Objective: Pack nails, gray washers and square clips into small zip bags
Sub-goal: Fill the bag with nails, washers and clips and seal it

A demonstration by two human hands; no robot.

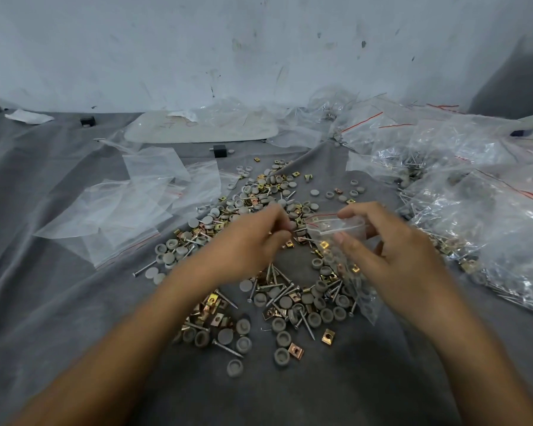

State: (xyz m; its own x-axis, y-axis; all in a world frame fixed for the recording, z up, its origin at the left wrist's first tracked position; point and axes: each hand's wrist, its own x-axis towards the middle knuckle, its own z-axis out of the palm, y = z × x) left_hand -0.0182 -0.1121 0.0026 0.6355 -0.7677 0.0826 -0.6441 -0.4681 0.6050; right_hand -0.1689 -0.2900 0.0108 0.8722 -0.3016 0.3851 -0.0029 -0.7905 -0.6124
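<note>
A loose heap of gray washers, brass square clips and nails covers the middle of the gray cloth. My right hand holds a small clear zip bag by its mouth, thumb and fingers keeping the mouth spread; the bag hangs down over the heap with some clips and washers inside. My left hand hovers just left of the bag's mouth with its fingertips pinched together; something thin seems held there, but blur hides what it is.
Empty zip bags lie spread at the left. Filled bags pile up along the right side. A white tray under plastic sits at the back by the wall, with two small black blocks near it.
</note>
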